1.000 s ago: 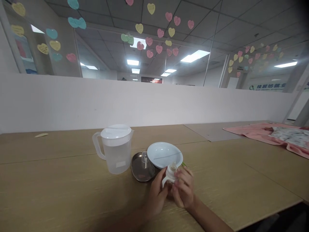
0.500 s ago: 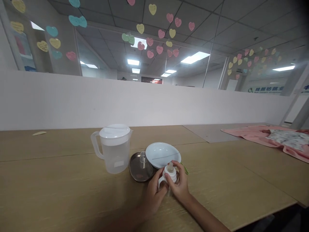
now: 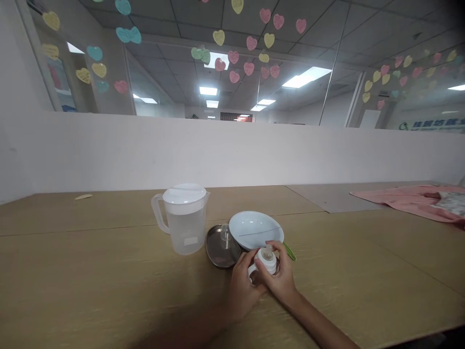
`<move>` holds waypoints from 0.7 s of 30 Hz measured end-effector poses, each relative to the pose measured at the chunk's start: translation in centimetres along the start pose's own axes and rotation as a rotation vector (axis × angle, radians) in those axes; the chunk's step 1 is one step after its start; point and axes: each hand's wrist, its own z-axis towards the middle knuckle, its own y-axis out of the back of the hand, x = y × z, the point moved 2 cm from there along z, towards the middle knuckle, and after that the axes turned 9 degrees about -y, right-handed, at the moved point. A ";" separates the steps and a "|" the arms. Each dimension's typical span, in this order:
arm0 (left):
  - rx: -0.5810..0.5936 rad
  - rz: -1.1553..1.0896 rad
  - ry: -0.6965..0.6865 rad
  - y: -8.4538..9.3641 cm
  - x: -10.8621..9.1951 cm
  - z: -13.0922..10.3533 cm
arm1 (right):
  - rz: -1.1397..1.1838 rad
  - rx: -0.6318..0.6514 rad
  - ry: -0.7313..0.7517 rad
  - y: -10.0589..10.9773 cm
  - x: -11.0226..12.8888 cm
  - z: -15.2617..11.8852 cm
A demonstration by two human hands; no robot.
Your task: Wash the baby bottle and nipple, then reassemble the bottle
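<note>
Between my two hands is a baby bottle with a white collar, a white side handle and a clear teat on top. My left hand is wrapped round its left side by the handle. On the right, my right hand grips the collar with thumb and fingers. Most of the bottle's body is hidden by the hands. Just behind it sits a white bowl with a thin rod lying across it. A metal tray left of the bowl carries a small clear cap.
A lidded translucent pitcher stands left of the tray. Something green pokes out at the bowl's right. Pink cloth lies at the far right of the table. A white wall rises behind.
My view has swung a little left, so everything appears shifted right. Both hands stay on the bottle, which keeps its place in front of the bowl.
</note>
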 end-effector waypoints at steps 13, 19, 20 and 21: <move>0.129 -0.243 0.121 0.4 0.0 0.5 | 0.092 0.276 0.128 1.5 0.2 1.6; 0.119 -0.142 0.092 0.2 0.3 0.3 | 0.037 0.218 0.182 1.3 0.9 1.5; 0.108 -0.132 0.087 0.2 0.5 0.1 | 0.031 0.218 0.197 1.3 0.9 1.5; 0.106 -0.126 0.076 0.1 0.7 -0.1 | 0.022 0.217 0.210 1.3 0.8 1.5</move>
